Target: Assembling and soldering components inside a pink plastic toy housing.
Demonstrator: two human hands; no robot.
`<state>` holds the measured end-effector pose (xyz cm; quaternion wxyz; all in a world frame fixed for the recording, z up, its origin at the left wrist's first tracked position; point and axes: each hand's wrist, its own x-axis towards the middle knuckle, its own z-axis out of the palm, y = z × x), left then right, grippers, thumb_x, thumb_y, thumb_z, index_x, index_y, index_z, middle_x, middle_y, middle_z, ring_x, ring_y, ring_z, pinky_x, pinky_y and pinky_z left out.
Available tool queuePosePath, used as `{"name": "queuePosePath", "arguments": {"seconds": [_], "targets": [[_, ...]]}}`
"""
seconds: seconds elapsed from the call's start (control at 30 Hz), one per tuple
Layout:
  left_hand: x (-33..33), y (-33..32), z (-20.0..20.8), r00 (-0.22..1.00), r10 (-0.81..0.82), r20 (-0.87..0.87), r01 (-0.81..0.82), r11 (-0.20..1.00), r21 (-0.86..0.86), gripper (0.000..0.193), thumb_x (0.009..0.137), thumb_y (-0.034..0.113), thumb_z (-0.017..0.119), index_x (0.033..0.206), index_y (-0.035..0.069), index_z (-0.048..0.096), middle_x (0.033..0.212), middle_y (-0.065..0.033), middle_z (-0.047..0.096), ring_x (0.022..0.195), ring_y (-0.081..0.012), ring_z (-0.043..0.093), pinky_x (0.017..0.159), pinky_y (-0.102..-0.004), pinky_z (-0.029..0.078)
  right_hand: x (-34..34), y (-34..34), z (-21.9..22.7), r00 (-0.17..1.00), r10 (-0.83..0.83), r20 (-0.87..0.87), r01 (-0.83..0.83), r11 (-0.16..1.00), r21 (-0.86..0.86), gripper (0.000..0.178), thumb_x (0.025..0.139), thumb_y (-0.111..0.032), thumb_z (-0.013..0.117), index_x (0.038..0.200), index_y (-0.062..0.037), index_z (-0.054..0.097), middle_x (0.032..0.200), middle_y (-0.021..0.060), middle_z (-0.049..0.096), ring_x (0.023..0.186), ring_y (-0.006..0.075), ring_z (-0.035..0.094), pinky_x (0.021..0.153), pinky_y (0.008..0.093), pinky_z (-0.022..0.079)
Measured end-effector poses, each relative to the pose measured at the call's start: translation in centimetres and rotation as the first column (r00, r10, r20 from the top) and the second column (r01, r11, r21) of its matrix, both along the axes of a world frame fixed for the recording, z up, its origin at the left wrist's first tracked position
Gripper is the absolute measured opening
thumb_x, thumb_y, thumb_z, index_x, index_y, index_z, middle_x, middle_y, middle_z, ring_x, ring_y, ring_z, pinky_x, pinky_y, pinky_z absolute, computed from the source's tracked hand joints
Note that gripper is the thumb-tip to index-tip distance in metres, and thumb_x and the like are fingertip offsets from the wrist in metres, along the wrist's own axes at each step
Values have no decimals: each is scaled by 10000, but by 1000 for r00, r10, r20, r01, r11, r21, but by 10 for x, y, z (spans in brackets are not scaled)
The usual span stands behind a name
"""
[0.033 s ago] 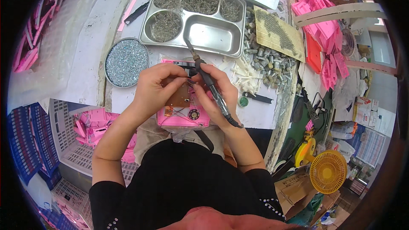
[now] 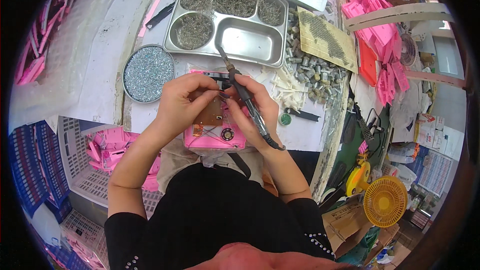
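A pink plastic housing [image 2: 200,142] lies in front of me, holding a brown circuit board [image 2: 212,115], a small round speaker [image 2: 227,134] and thin wires. Over the board's far end, my left hand [image 2: 187,97] is closed in a pinch; a small dark piece shows at its fingertips, too small to name. Facing it, my right hand [image 2: 255,107] holds a soldering iron [image 2: 242,90] between thumb and fingers, its metal tip pointing away from me and its cable end toward my wrist. The right fingertips nearly meet the left ones, partly hiding the board.
Beyond my hands stands a steel compartment tray [image 2: 227,60] with springs. A round dish [image 2: 126,87] of small screws sits left. To the right lie white plastic parts [image 2: 289,90], metal cylinders [image 2: 315,77] and a green-filled small container [image 2: 285,119].
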<state>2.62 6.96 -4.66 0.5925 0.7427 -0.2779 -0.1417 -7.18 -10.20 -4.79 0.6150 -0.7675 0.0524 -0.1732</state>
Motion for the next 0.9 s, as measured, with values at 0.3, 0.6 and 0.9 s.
{"name": "queuePosePath", "arguments": {"seconds": [0.3,0.6,0.9], "targets": [[1,1,18,996,-79,43,73,990,119,77,886,23,722,952,-15,710,873,-70,695,744,-118,652,661,-257,520,6,0,-1,1000,10,19,-8,996,-92,465,883,43,720,1324,-22,585,1016,101,731,889,133,699,774,252,556],[0,-6,9,998,17,62,-21,998,64,87,824,60,750,856,5,691,807,-47,568,727,-169,577,661,-290,470,-1,-4,-15,995,-56,82,67,987,-143,456,812,17,765,1250,-38,649,940,92,715,807,198,688,729,321,541],[-10,-12,-10,905,6,425,-123,961,247,104,724,90,782,770,45,700,810,-81,532,754,-263,566,640,-397,425,-36,-39,-6,983,-89,160,127,962,-242,435,767,7,821,1176,-12,676,803,78,659,678,181,603,606,287,461]]}}
